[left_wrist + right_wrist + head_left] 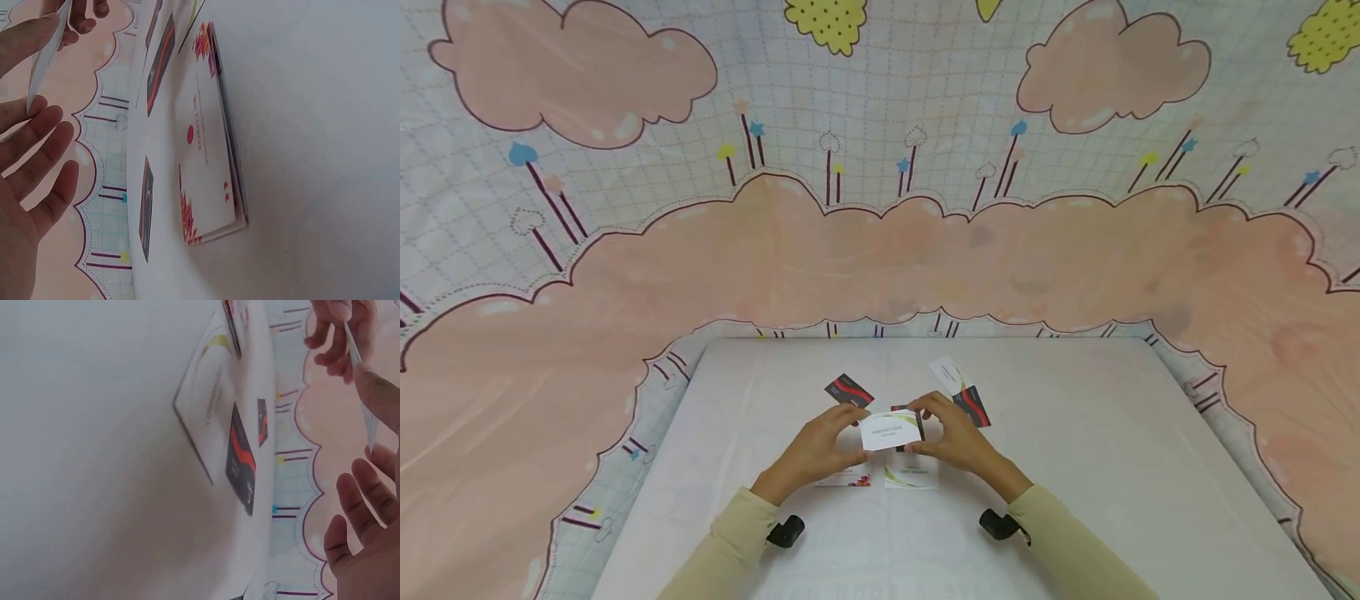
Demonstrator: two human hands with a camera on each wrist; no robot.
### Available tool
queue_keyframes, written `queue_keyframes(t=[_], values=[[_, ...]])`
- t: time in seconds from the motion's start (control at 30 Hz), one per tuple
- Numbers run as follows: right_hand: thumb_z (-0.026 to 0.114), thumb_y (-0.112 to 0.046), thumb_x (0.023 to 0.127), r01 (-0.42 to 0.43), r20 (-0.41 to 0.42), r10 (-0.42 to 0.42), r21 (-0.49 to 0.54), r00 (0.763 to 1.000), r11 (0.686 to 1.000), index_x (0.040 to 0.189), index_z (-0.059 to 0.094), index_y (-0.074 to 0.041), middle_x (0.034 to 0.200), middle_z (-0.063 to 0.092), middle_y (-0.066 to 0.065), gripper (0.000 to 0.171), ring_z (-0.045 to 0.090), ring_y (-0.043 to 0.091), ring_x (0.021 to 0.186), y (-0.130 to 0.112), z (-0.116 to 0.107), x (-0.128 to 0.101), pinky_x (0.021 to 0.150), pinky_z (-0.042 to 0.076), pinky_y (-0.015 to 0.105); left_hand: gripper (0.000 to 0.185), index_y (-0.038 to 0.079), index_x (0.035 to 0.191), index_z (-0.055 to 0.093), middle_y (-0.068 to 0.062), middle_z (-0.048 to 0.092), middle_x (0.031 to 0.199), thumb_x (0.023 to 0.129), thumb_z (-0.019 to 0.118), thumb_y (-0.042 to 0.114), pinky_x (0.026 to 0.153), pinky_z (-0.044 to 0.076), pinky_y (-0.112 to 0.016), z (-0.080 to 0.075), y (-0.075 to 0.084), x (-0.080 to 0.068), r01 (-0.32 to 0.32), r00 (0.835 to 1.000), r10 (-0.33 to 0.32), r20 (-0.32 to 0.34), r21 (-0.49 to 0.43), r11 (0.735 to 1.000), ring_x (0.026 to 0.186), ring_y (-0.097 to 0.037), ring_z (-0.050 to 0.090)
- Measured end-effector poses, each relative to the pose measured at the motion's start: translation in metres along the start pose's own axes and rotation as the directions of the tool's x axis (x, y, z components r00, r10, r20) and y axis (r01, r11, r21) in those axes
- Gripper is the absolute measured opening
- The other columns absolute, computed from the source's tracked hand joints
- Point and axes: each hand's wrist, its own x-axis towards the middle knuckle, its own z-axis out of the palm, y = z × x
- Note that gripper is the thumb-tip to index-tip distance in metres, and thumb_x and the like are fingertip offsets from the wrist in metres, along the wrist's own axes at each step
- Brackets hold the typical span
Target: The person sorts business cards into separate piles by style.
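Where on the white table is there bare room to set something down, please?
On the white table, free room lies between the right sleeve and right edge, and between the left sleeve and left edge. The centre is crowded: the left hand and right hand hold a white business card with others around.

White, flat-topped table. Beyond its far edge, a printed cloth backdrop, pale with a dashed bluish grid. Broad salmon-pink band, dark scalloped outline, arching behind the table and down past both its sides. Puffy salmon clouds, dark-outlined: one up-left of the table, one up-right. Yellow dotted shapes high above the table. Thin maroon sticks, some star-tipped, above the table and along its sides.
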Motion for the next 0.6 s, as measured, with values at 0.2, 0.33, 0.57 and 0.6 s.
queue_keyframes(t=[0.2, 0.33, 0.57, 0.6], values=[[0.086, -0.019, 0.074, 0.017, -0.003, -0.017, -0.032, 1.0, 0.999, 0.124, 0.061, -0.017, 0.124, 0.058, -0.003, 0.057, 0.059, 0.022, 0.105, 0.002, -0.004, -0.017, 0.087, 0.053, 0.045, 0.061, 0.013, 0.131, 0.06, -0.005, 0.058, 0.133, 0.076, 0.084, 0.029, 0.101, 0.05, -0.046, 0.006, 0.005, 0.001, -0.072, 0.997, 0.07, 0.044, 0.04, 0.997, 0.124, -0.025, 0.056], [0.087, -0.02, 0.072, 0.013, -0.008, -0.014, -0.053, 1.0, 0.998, 0.122, 0.062, -0.02, 0.123, 0.059, -0.006, 0.056, 0.059, 0.019, 0.105, 0.003, -0.004, -0.025, 0.087, 0.052, 0.041, 0.061, 0.014, 0.128, 0.062, 0.0, 0.06, 0.13, 0.075, 0.085, 0.032, 0.1, 0.051, -0.042, 0.012, 0.006, 0.002, -0.103, 0.994, 0.099, 0.054, 0.073, 0.992, 0.121, -0.019, 0.057], [0.089, -0.027, 0.07, -0.019, -0.012, 0.018, -0.084, 1.0, 0.996, 0.118, 0.061, -0.023, 0.122, 0.058, -0.009, 0.055, 0.058, 0.016, 0.105, 0.008, -0.002, -0.036, 0.09, 0.052, 0.037, 0.061, 0.013, 0.128, 0.061, -0.001, 0.06, 0.129, 0.076, 0.084, 0.034, 0.102, 0.05, -0.039, 0.02, 0.009, 0.003, -0.156, 0.986, 0.149, 0.077, 0.101, 0.983, 0.122, -0.017, 0.055], [0.089, -0.027, 0.07, -0.016, -0.015, 0.015, -0.083, 1.0, 0.996, 0.117, 0.061, -0.023, 0.121, 0.058, -0.008, 0.055, 0.058, 0.017, 0.105, 0.009, -0.002, -0.038, 0.09, 0.051, 0.037, 0.061, 0.012, 0.129, 0.061, -0.001, 0.059, 0.13, 0.076, 0.083, 0.034, 0.102, 0.049, -0.039, 0.021, 0.009, 0.003, -0.159, 0.985, 0.15, 0.084, 0.104, 0.982, 0.123, -0.018, 0.055]])
